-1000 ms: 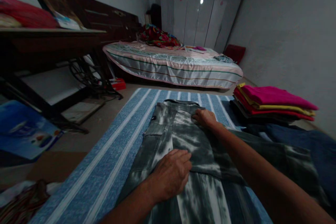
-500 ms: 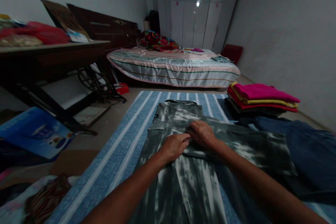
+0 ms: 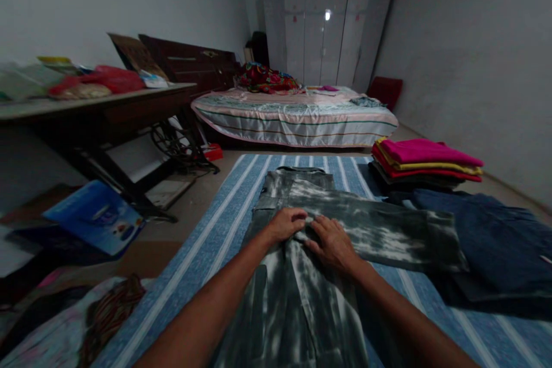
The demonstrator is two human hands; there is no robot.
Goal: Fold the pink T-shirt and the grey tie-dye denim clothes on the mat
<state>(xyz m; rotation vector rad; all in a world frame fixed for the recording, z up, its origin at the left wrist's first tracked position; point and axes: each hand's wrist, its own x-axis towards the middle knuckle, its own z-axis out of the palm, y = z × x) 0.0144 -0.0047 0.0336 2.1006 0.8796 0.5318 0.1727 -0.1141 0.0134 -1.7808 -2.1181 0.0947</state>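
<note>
A grey-green, white-mottled jacket (image 3: 297, 299) lies lengthwise before me, its collar end at the far side. One sleeve (image 3: 397, 233) is laid out to the right, with its cuff against the dark clothes. My left hand (image 3: 287, 224) is at the middle of the jacket, fingers bent and closed on a bunched bit of cloth. Close beside it, my right hand (image 3: 334, 241) rests on the cloth near the sleeve's lower edge, fingers stretched and thumb apart. Some of the cloth under both hands is hidden.
Under the jacket is a blue striped sheet (image 3: 207, 264). To the right are folded dark blue trousers (image 3: 487, 236) and a stack of folded clothes (image 3: 431, 152). A table (image 3: 107, 109) and a blue box (image 3: 101, 215) stand left; a bed (image 3: 297, 121) stands beyond.
My hands have shifted slightly nearer to me, and the right fingers have spread out. The sleeve's lower edge has moved up between the hands. The view has tilted upward and swung left.
</note>
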